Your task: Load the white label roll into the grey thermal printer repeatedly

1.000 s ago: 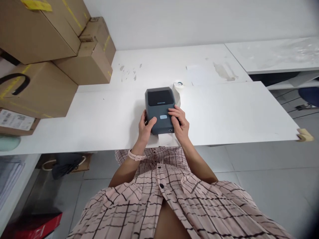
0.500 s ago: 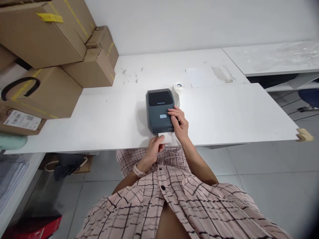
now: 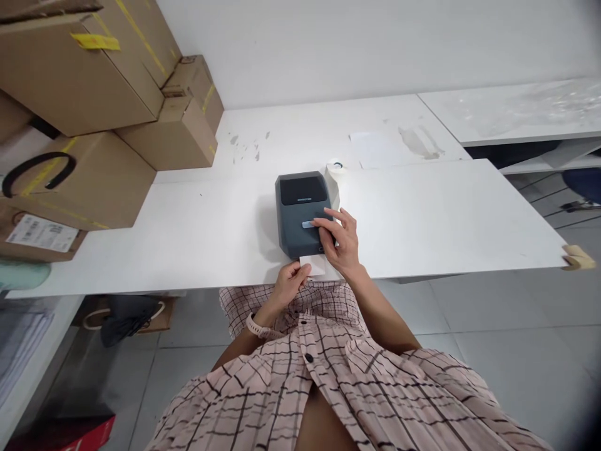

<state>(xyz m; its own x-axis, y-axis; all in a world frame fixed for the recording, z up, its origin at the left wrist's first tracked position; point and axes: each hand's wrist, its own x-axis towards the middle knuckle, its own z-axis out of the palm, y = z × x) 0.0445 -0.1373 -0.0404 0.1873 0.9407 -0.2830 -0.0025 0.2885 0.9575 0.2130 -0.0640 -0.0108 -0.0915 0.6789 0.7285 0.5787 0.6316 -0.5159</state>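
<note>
A dark grey-blue label printer (image 3: 292, 233) sits near the table's front edge, its black window facing up at the back. From its front slot a white paper label (image 3: 315, 265) sticks out. My left hand (image 3: 287, 285) pinches the label's left side between thumb and fingers. On the printer's right front lies my right hand (image 3: 345, 243), fingers apart and holding nothing. Its index fingertip touches the pale button (image 3: 307, 224) on top. A strip of white label paper (image 3: 332, 181) stands behind the printer's right side, leading from a roll partly hidden there.
Cardboard boxes (image 3: 113, 175) are stacked on the left of the white table (image 3: 451, 219). A white sheet (image 3: 370, 149) lies toward the back. Tan padding (image 3: 578, 257) covers the right front corner. A dark bag (image 3: 126, 318) sits below on the left.
My right index finger has moved left onto the printer's button, and the other fingers have lifted and spread. My left hand still pinches the label, which shows more plainly now.
</note>
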